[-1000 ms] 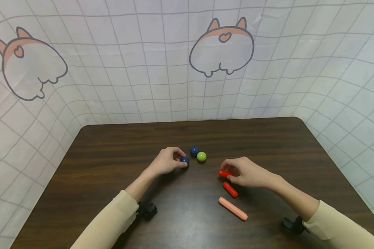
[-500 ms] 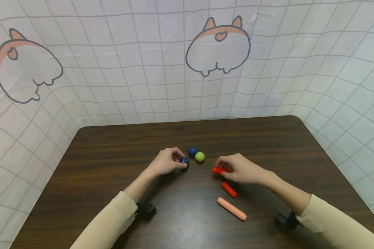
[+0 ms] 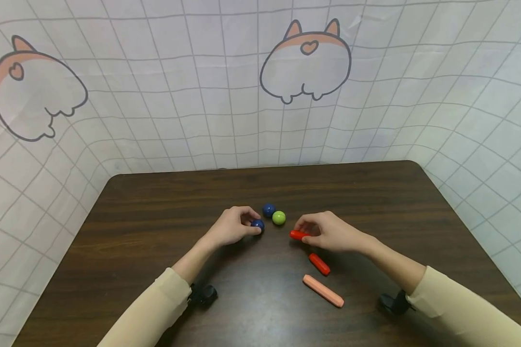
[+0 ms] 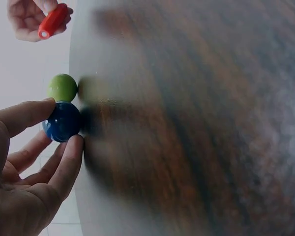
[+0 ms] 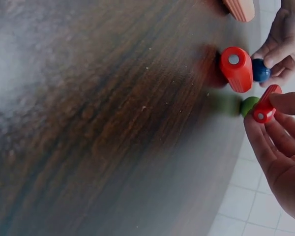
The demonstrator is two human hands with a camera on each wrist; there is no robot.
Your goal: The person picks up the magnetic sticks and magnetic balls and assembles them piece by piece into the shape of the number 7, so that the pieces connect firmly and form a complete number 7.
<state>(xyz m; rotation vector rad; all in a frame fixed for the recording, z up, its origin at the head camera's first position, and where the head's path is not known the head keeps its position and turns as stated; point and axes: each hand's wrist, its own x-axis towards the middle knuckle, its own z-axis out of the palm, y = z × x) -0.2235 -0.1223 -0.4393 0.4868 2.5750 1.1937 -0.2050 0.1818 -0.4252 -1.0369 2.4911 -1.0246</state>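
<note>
My left hand (image 3: 233,226) pinches a dark blue ball (image 4: 63,121) between thumb and fingers at the tabletop. Just beyond it a second blue ball (image 3: 268,210) lies beside a green ball (image 3: 279,218). To the right of the balls, my right hand (image 3: 330,232) holds a short red stick (image 3: 298,234) between thumb and fingers; the right wrist view shows a small pale dot on the end of this stick (image 5: 264,105). Another red stick (image 3: 319,264) lies on the table below the right hand. Nearer still lies a longer peach-orange stick (image 3: 323,291).
Everything lies on a dark wood-grain table (image 3: 156,202) with rounded far corners. White grid-patterned cloth (image 3: 178,96) with animal drawings hangs behind and at the sides. Black wrist devices (image 3: 204,295) are worn at both sleeves.
The right hand has carried the red stick leftward and slightly away, closer to the green ball. My left hand stays nearly still with its blue ball. The view has shifted slightly.
</note>
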